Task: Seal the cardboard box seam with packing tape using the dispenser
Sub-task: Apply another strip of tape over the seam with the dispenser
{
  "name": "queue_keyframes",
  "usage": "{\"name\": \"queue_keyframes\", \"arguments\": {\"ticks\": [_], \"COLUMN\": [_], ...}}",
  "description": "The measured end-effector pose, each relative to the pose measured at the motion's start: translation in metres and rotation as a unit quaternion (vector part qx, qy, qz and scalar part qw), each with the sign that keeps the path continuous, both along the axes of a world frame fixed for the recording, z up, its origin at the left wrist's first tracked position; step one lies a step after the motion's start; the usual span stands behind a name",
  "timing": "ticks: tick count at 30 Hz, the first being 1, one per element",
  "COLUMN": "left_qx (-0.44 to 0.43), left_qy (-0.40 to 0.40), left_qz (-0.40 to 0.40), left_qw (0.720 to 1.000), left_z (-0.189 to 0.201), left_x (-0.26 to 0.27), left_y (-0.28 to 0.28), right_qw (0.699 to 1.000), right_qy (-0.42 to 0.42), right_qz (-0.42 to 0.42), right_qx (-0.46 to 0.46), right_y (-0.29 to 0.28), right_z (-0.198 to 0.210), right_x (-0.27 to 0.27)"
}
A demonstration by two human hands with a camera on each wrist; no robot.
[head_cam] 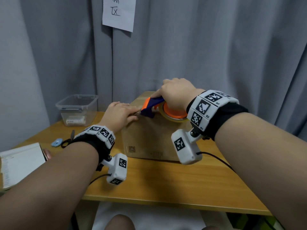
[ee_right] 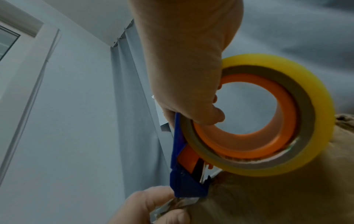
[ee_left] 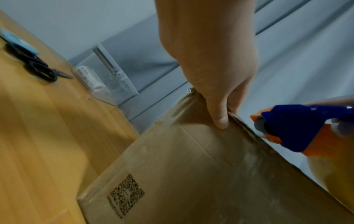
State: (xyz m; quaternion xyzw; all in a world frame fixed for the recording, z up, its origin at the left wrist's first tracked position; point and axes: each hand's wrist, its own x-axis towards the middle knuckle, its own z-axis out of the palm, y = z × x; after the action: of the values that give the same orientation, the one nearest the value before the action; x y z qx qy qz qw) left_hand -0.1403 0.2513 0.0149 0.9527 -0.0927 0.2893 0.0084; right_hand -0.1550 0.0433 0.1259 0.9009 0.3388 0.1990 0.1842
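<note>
A brown cardboard box [head_cam: 149, 140] stands on the wooden table [head_cam: 166, 185], with a QR code on its near side. My right hand [head_cam: 172, 95] grips the blue and orange tape dispenser [head_cam: 152, 107], which rests on the box top near its left edge. Its yellowish tape roll [ee_right: 268, 115] touches the cardboard. My left hand [head_cam: 129, 113] lies at the box's upper left edge, with the thumb [ee_left: 220, 119] on the side wall. In the right wrist view its fingertips [ee_right: 149, 201] pinch the shiny free tape end [ee_right: 172, 203] just below the dispenser's blade. The seam itself is hidden under the hands.
A clear plastic bin [head_cam: 78, 108] stands at the table's back left. Black scissors [head_cam: 69, 140] and a small blue object [head_cam: 56, 142] lie left of the box, and an open notebook [head_cam: 21, 161] at the left edge. Grey curtains hang close behind.
</note>
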Motion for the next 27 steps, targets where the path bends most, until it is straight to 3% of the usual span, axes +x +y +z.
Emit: {"name": "queue_keyframes", "arguments": {"ticks": [5,12,20,27], "left_qx": [-0.015,-0.021,0.036,-0.008], "left_qy": [0.017,0.023,0.015,0.04], "left_qz": [0.0,0.014,0.009,-0.037], "left_qw": [1.0,0.999,0.999,0.998], "left_z": [-0.008,-0.008,-0.002,-0.009], "left_x": [0.004,0.004,0.002,0.014], "left_y": [-0.011,-0.018,-0.034,-0.068], "right_qw": [1.0,0.999,0.999,0.999], "right_qy": [-0.019,0.025,0.026,0.025], "right_qz": [0.017,-0.045,-0.035,-0.04], "right_qx": [-0.013,0.002,0.005,0.014], "right_y": [-0.019,-0.076,-0.073,-0.071], "right_z": [0.008,0.006,-0.007,-0.009], "right_x": [0.01,0.02,0.026,0.031]}}
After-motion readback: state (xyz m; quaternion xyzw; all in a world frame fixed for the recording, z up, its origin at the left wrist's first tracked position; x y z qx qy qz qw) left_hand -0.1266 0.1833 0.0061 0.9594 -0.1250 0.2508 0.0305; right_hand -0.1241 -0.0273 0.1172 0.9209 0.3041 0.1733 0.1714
